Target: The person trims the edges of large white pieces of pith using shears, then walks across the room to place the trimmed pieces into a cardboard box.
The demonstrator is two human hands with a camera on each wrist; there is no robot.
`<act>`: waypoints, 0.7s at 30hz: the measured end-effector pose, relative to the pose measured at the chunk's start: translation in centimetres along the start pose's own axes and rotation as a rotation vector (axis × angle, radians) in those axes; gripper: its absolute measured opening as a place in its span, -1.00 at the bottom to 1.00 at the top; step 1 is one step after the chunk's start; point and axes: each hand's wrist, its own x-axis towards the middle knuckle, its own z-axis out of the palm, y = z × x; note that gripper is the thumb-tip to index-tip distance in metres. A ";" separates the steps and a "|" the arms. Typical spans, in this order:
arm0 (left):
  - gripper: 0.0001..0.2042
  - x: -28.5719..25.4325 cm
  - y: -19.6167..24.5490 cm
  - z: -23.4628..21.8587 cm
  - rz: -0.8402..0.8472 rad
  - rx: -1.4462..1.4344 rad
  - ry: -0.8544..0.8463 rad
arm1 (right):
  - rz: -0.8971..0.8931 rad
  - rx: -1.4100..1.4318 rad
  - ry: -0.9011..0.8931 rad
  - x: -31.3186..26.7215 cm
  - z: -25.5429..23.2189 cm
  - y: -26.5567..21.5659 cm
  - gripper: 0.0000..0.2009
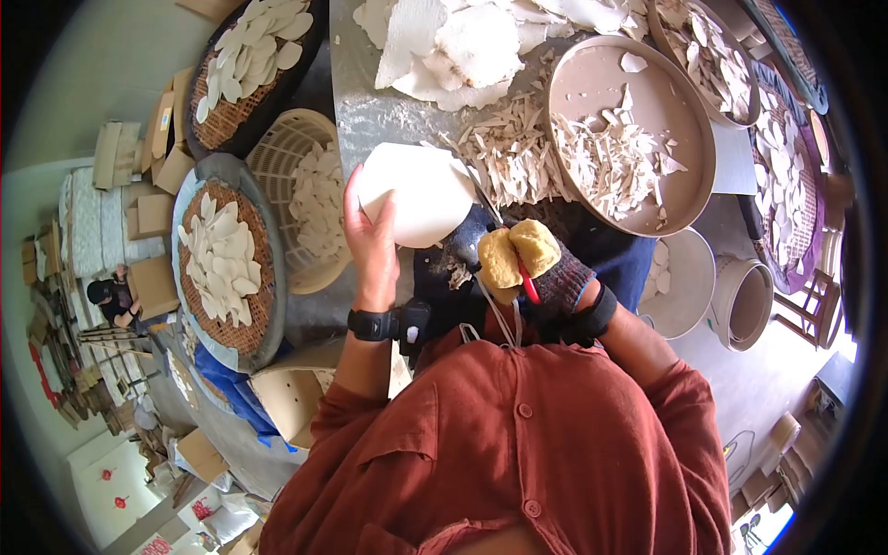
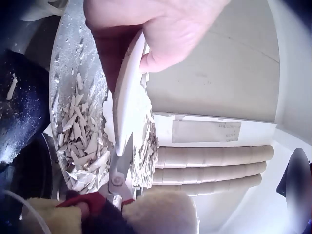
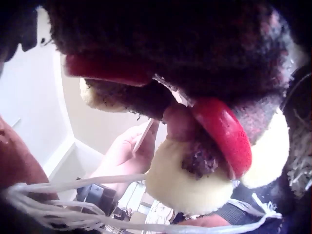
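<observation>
My left hand (image 1: 374,254) holds a thin, off-white flat piece (image 1: 416,196) by its edge, thumb on one face and fingers behind. In the left wrist view the piece (image 2: 127,95) is seen nearly edge-on, its lower end at the blades of the scissors (image 2: 117,178). My right hand (image 1: 564,280), in a dark knitted glove, grips these scissors by their red handles. Yellow sponge padding (image 1: 520,252) is wrapped about the handles and fingers. The right wrist view shows a red handle loop (image 3: 225,139) close up, the glove covering much of the rest.
Narrow offcuts (image 1: 513,153) heap at the metal table's edge, with larger pale sheets (image 1: 453,51) behind. A round brown tray (image 1: 689,176) holds more strips. Leftward stand a plastic basket (image 1: 268,148) and a woven tray (image 1: 199,310) of rounded pieces. A metal bucket (image 1: 698,287) stands right.
</observation>
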 end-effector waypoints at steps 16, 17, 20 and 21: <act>-0.47 1.8 2.0 -0.1 -0.080 0.027 -0.230 | 0.745 0.869 -0.281 -3.1 0.7 3.2 -0.77; -0.47 2.0 2.0 -0.3 -0.086 0.063 -0.237 | 0.762 1.032 -0.239 -3.5 1.0 3.4 -0.76; -0.47 2.4 2.1 -0.8 -0.142 0.123 -0.288 | 0.737 1.103 -0.131 -4.3 1.2 3.0 -0.82; -0.48 2.3 2.4 -1.0 -0.178 0.115 -0.315 | 0.779 0.900 -0.127 -3.9 0.4 1.9 -0.86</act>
